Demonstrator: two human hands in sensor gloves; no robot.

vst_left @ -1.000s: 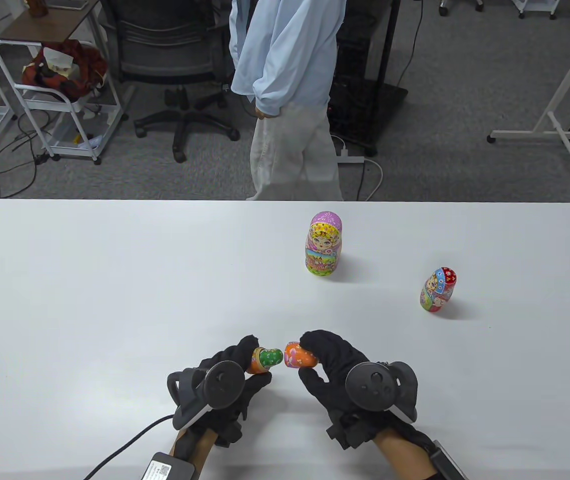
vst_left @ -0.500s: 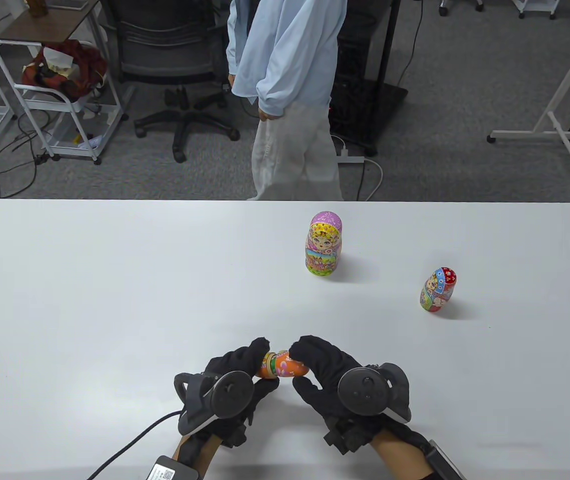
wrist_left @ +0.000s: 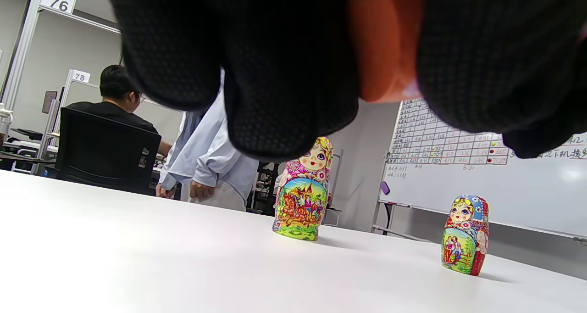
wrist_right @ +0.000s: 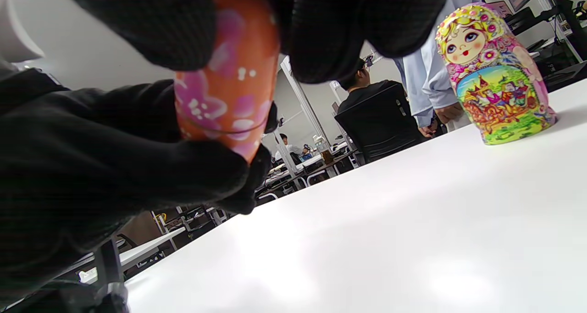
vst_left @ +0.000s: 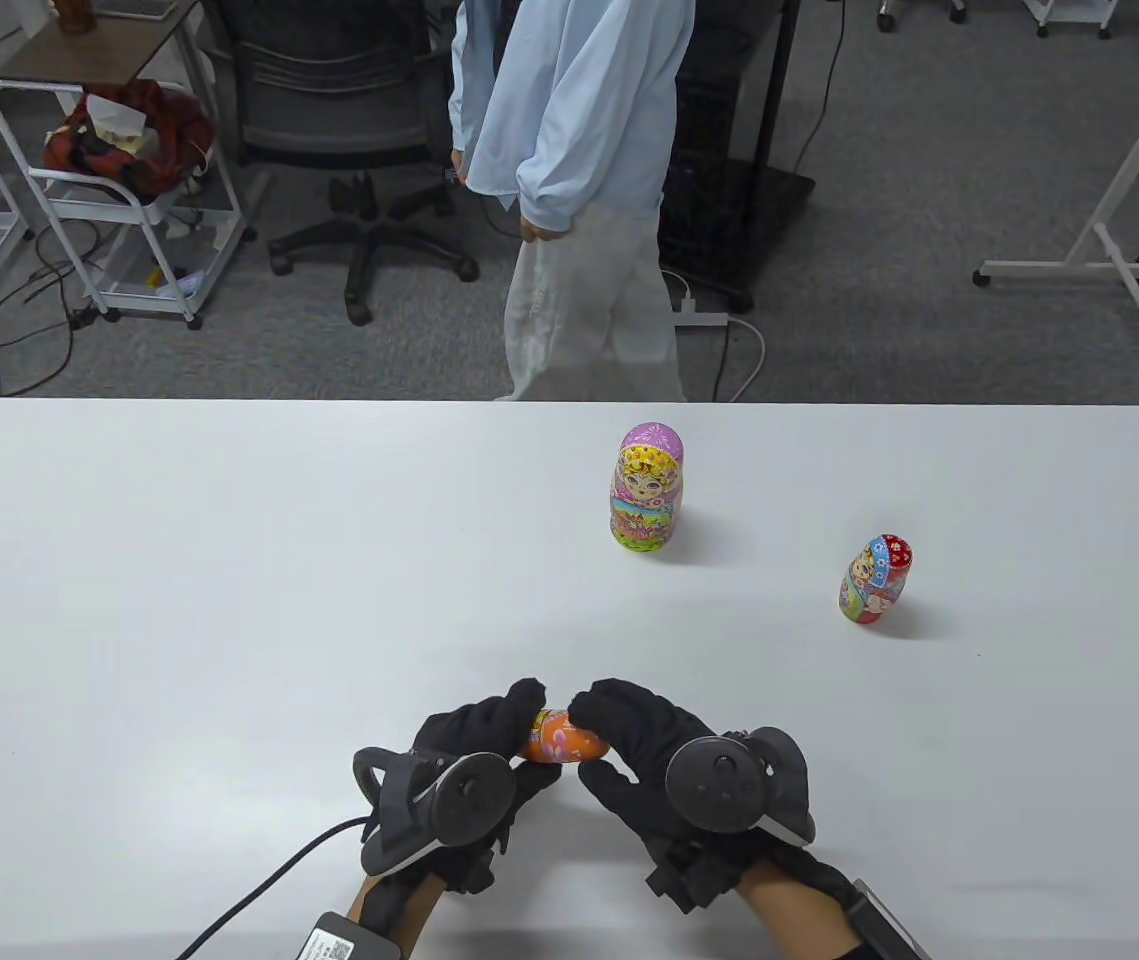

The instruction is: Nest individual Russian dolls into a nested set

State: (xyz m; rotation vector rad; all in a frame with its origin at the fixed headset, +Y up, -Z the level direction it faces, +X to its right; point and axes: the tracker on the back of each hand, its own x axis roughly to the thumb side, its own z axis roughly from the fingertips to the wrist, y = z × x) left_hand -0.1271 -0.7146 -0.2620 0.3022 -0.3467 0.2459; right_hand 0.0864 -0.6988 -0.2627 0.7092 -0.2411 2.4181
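Both hands hold one small orange doll [vst_left: 561, 739] with pink flowers, lying sideways just above the table near its front edge. My left hand [vst_left: 489, 735] grips its left end and my right hand [vst_left: 619, 735] grips its right end. The two halves are together; a thin seam shows in the right wrist view [wrist_right: 229, 92]. The doll also shows in the left wrist view [wrist_left: 385, 42]. A large pink doll [vst_left: 647, 487] stands upright mid-table. A smaller red and blue doll [vst_left: 874, 580] stands upright to its right. The small green doll is hidden.
The white table [vst_left: 229, 600] reaches from edge to edge. A person in a light blue coat [vst_left: 569, 180] stands behind its far edge. A cable [vst_left: 259, 890] trails from my left wrist.
My hands have come together. The orange top half in my right hand has slid over the green doll in my left hand's orange bottom half; the green doll no longer shows.
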